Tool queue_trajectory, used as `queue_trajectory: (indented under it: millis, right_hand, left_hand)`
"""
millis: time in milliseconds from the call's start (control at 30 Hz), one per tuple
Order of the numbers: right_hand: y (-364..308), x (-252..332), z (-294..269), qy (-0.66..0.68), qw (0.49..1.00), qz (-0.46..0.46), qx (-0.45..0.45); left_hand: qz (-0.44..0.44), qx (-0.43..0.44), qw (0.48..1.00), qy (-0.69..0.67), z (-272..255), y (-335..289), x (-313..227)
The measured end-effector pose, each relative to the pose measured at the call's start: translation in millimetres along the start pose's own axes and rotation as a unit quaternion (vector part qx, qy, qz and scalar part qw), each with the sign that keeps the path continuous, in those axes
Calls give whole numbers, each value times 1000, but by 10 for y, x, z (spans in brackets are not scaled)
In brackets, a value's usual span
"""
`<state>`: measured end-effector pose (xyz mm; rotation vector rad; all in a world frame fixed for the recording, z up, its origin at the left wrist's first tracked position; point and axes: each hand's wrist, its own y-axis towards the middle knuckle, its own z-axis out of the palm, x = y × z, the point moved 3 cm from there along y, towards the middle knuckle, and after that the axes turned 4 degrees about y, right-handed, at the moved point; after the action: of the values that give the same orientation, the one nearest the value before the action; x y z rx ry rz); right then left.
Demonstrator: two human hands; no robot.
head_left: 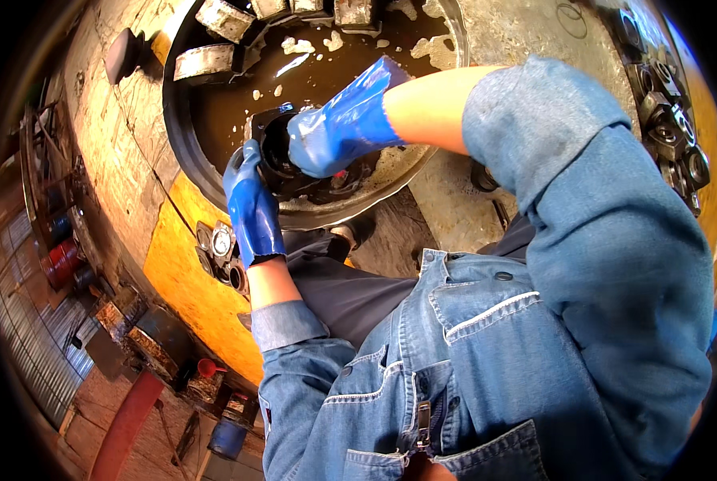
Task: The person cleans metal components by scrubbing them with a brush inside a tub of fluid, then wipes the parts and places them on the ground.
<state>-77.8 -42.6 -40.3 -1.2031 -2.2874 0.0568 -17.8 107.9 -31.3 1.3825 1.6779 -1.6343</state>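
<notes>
A dark, hollow metal housing [275,143] with a squarish flange and a round opening stands tilted in murky brown liquid, inside a wide round basin [350,213]. My left hand [251,196], in a blue rubber glove, grips its near left edge, the thumb side up along the flange. My right hand [325,143], gloved the same way, reaches from the right to the mouth of the opening. Its fingers are curled there, closed, and their tips are hidden; what they hold cannot be made out. A small red spot shows in the liquid below that hand.
Several grey metal blocks [206,62] line the basin's far left rim. Round metal parts [222,240] lie on the yellow surface beside my left wrist. More metal housings [669,132] are grouped at the far right. A dark round-headed object [123,56] stands left of the basin.
</notes>
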Motion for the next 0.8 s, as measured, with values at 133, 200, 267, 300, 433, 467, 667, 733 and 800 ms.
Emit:
queue_trajectory:
  millis: [133, 200, 267, 300, 433, 467, 667, 733, 800]
  right_hand:
    - [-14, 10, -71, -8, 987, -136, -88]
    - [29, 17, -153, 6, 988, -110, -107]
    - [-66, 43, -238, 57, 983, -103, -140]
    - [-6, 17, -154, 68, 987, -59, -136]
    - [88, 93, -12, 101, 984, 87, -117]
    - [125, 134, -57, 102, 985, 118, -72]
    - [160, 60, -172, 253, 954, 146, 62]
    - [62, -117, -157, 390, 891, 229, -46]
    - [-84, -238, -5, 489, 821, 257, -145]
  left_hand:
    - [-3, -6, 1000, 7, -54, 52, 55]
    - [5, -11, 1000, 6, -43, 37, 54]
    - [16, -16, 1000, 9, -68, 88, 106]
    - [22, -16, 1000, 12, -52, 118, 122]
    - [0, -32, 999, 32, 3, 26, 39]
    - [0, -30, 999, 29, 12, 13, 35]
    - [10, -18, 1000, -11, -113, 138, 179]
    - [16, -13, 1000, -12, -102, 162, 184]
    - [8, -8, 1000, -5, -91, 161, 161]
